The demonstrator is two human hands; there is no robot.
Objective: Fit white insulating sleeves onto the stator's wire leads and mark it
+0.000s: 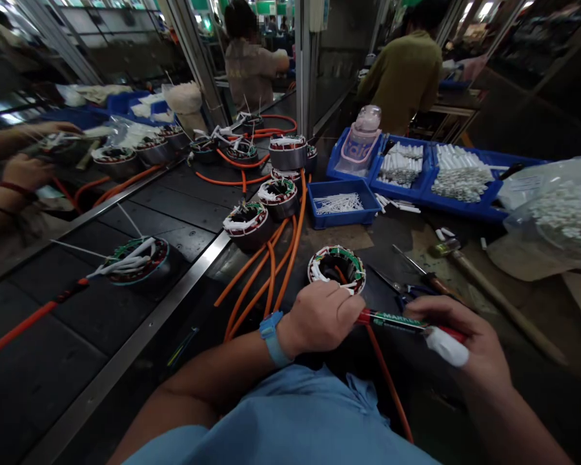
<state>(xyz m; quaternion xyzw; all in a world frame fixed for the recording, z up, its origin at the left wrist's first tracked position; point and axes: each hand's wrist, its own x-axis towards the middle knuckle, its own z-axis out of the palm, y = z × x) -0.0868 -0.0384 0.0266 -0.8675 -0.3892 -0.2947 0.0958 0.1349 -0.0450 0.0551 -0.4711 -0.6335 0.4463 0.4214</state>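
Red at both ends and dark along its barrel, a marker with green lettering lies between the person's two hands, just in front of a wound metal ring on the table; the left hand, a blue watch on its wrist, has its fingers curled tightly around the marker's red left end; the right hand has its fingers bent about the red part at the other end, a white wrap covering the thumb near the tip; whether that red part is separate from the barrel I cannot tell.

Beyond the right hand lie pliers, a screwdriver and a wooden-handled hammer; farther back, a small blue bin holds thin white strips, with white tubes stacked in the blue trays behind it; orange cables run along the table's left side, near more wound rings; co-workers are at the back.
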